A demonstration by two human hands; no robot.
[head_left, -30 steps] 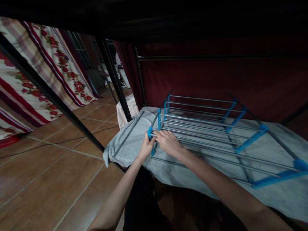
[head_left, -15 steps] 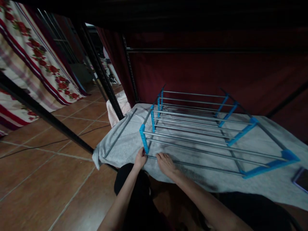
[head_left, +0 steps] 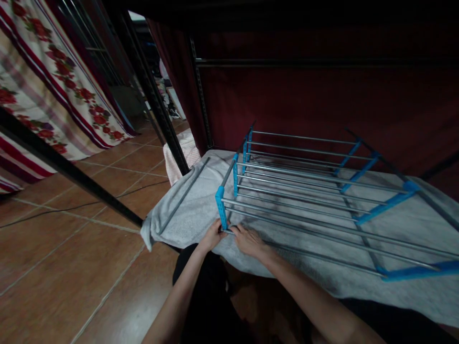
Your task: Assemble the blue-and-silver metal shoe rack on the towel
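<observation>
While a rack (head_left: 308,174) of grey rods and blue plastic pieces lies on a grey blanket (head_left: 201,200), two hands grip its near left corner.
The rack's near rod (head_left: 322,258) runs low along the blanket's front edge, more rods rising in rows behind it. The right hand (head_left: 248,240) has its fingers bent together, clamped on this rod; the left hand (head_left: 211,235), just beside it, is curled round the foot of the blue end piece (head_left: 221,210). Left of the rack lies a loose rod (head_left: 184,196); a dark red curtain (head_left: 304,105) hangs behind.
</observation>
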